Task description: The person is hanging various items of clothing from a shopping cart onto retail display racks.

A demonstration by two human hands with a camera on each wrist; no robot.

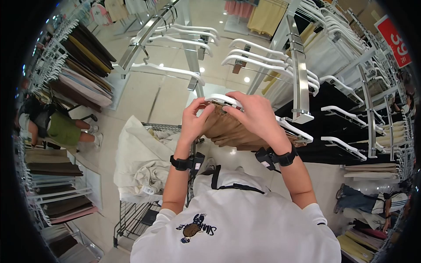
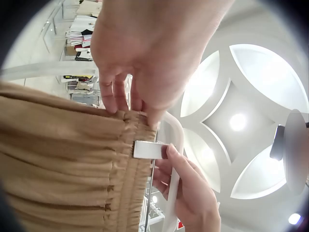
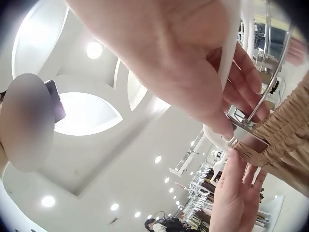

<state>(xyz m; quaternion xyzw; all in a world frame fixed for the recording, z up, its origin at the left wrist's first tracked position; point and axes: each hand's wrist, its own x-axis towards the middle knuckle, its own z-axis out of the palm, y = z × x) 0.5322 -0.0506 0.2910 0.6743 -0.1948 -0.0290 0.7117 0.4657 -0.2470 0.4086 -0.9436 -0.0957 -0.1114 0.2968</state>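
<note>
Brown pleated fabric with a gathered waistband (image 1: 232, 127) hangs from a white hanger (image 1: 218, 98) in front of the person. The left hand (image 1: 194, 119) pinches the waistband's edge between thumb and fingers, seen closely in the left wrist view (image 2: 140, 63). On the metal clip (image 3: 252, 137) of the hanger, the right hand (image 1: 255, 115) has its thumb, with its fingers behind the clip in the right wrist view (image 3: 193, 77). The clip sits over the waistband (image 2: 133, 179).
White hangers (image 1: 258, 61) hang on metal rails (image 1: 300, 74) ahead and to the right, some with black garments (image 1: 333, 127). A cart (image 1: 131, 219) with cream fabric (image 1: 140, 162) stands at the left. Garment racks (image 1: 57, 184) line the far left. People (image 1: 372, 204) are at both sides.
</note>
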